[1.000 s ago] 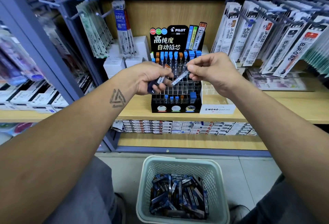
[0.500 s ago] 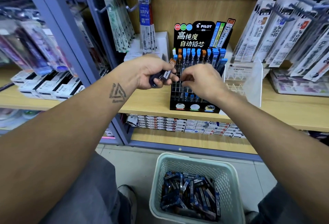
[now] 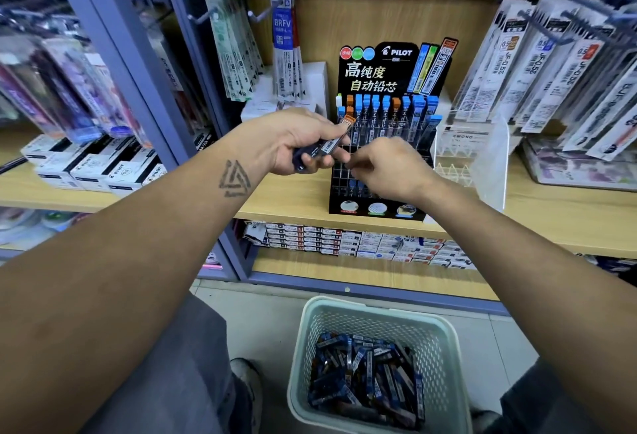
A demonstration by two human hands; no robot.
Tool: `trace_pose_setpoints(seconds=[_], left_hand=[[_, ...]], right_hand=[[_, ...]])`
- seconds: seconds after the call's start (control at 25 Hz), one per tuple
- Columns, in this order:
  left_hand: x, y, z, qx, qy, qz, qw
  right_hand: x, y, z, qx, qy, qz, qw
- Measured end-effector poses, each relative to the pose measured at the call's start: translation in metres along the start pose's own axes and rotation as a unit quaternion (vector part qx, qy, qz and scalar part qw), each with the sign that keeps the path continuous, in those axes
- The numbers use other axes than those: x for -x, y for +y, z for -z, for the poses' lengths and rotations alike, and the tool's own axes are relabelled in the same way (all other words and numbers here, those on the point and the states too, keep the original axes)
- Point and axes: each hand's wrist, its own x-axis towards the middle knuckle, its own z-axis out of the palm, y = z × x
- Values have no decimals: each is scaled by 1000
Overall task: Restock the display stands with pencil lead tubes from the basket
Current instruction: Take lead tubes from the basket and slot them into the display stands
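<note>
Orange-capped dark pencil lead tube (image 3: 336, 138) sits pinched in my left hand (image 3: 296, 142), cap toward one o'clock; I cannot tell my right hand's (image 3: 386, 166) curled fingers' hold.

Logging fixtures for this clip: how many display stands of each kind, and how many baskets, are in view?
Black Pilot stand: 1
Clear acrylic stand: 1
Basket: 1
Total: 3

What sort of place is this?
Most likely a stationery shop: a Pilot pencil lead display stand on a wooden shelf, packaged pen refills hanging on hooks, and a basket of lead tubes.
</note>
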Motion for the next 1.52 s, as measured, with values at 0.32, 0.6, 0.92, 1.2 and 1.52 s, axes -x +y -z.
trace_pose_setpoints(seconds=[0.32,0.6,0.92,1.2,1.52], left_hand=[[-6,-2,-19,-24,-72,8,997],[-16,5,-44,-38,-51,-30,998],[-21,19,-73,50,-45,6,998],[-17,17,-81,107,-68,-11,992],[-16,13,-75,89,-56,-8,994]], right_hand=[[12,14,33,-561,71,-152,810],[29,48,53,-553,115,-156,810],[40,90,68,-285,192,-156,926],[43,96,46,-99,90,-124,983],[41,91,43,-81,78,-88,990]])
